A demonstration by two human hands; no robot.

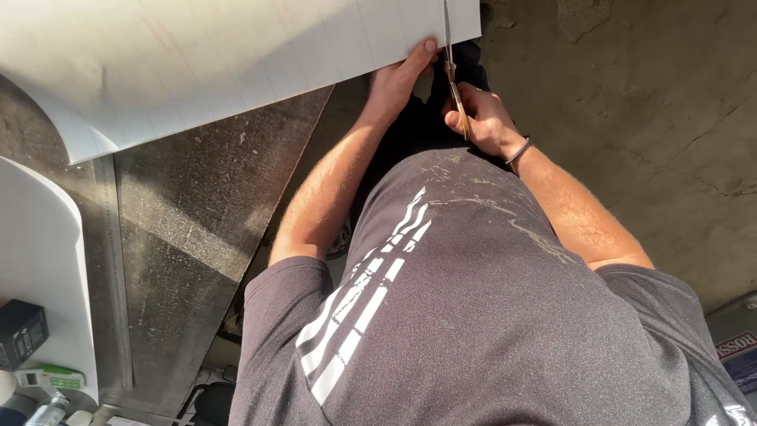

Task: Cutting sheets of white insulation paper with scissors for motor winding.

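While the left hand point(398, 79) pinches the near edge of the big white sheet point(221, 63), thumb on top and fingers tucked underneath, the right hand point(482, 118) is wrapped around the handles of a pair of scissors point(451, 67). Fingers on that one are curled tight through the grips, so it's a proper grasp. The scissors run almost straight away from the person, long axis nearly vertical in the view, tips pointing up toward the top edge and handles back by the belly. The blades sit right in the sheet's near edge, just beside the left thumb, with a thin cut line going up from them. The sheet itself hangs off a scratched dark worktable point(197, 205), with a long metal ruler point(114, 268) lying along the table's left part. Concrete floor point(631, 102) is off to the right.
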